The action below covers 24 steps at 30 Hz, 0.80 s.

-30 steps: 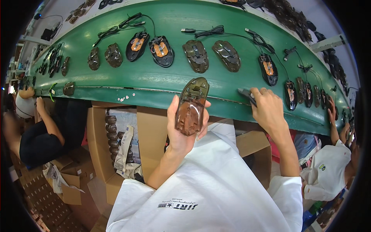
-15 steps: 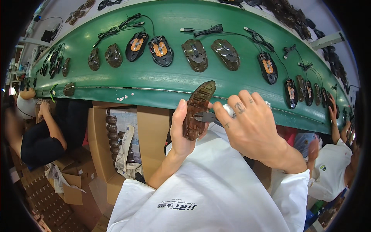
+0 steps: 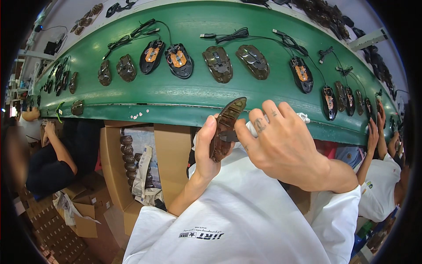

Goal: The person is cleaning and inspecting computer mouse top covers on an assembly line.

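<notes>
My left hand [image 3: 203, 154] is closed round a translucent brown mouse top shell [image 3: 231, 115], held upright and tilted, its ribbed inner side toward my right hand. My right hand [image 3: 288, 152] grips a pair of pliers [image 3: 228, 136], whose dark jaws reach the inside of the shell. Whether the jaws bite on anything is hidden. White wrapping shows on the pliers' handle, beneath my fingers. Beyond my hands, on the green belt, lie two more mouse shells [image 3: 217, 64] and open black mouse bases [image 3: 179, 61] with orange boards and coiled cables.
The green conveyor belt [image 3: 176, 94] curves across in front of me. At my left stands an open carton [image 3: 172, 163] with stacked brown shells and paper. Co-workers sit on both sides; one at the right has hands [image 3: 372, 134] at the belt. Small pale bits [image 3: 138, 115] lie on the near edge.
The shell has turned more edge-on in my left hand, and the pliers' jaws now show less. A co-worker at the right has raised another hand to the belt.
</notes>
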Each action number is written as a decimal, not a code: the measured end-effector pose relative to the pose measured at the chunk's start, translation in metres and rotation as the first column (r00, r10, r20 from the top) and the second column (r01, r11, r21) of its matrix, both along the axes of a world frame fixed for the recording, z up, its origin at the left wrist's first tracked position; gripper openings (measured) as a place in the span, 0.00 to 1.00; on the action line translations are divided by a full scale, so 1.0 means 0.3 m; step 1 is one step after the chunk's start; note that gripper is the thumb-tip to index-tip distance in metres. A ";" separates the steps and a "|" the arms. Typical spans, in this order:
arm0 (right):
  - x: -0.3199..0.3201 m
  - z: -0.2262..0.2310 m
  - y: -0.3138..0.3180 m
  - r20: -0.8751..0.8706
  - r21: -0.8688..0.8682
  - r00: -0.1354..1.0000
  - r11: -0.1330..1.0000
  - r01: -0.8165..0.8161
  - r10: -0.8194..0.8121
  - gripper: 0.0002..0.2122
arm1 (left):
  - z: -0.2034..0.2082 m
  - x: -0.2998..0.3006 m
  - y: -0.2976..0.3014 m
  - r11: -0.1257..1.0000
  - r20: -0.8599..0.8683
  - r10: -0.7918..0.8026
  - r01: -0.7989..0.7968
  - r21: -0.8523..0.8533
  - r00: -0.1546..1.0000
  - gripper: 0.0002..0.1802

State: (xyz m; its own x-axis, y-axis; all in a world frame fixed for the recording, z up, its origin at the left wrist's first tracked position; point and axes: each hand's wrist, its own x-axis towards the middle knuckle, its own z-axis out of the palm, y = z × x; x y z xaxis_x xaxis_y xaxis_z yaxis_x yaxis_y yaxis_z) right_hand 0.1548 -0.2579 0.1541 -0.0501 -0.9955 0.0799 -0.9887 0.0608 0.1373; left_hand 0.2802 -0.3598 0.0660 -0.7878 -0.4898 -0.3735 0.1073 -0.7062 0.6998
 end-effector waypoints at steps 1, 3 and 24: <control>-0.004 0.008 -0.003 0.007 0.035 1.000 0.999 -0.015 0.015 0.10 | 0.002 -0.002 0.000 1.000 0.001 0.004 -0.004 -0.003 1.000 0.27; -0.011 0.015 -0.007 0.015 0.070 1.000 0.997 -0.028 0.027 0.10 | 0.009 -0.004 -0.002 1.000 0.003 0.005 -0.005 -0.004 1.000 0.26; 0.034 -0.101 0.017 0.174 0.031 0.981 0.996 0.080 -0.085 0.14 | -0.007 -0.001 -0.033 0.991 0.121 -0.059 0.044 0.125 0.991 0.26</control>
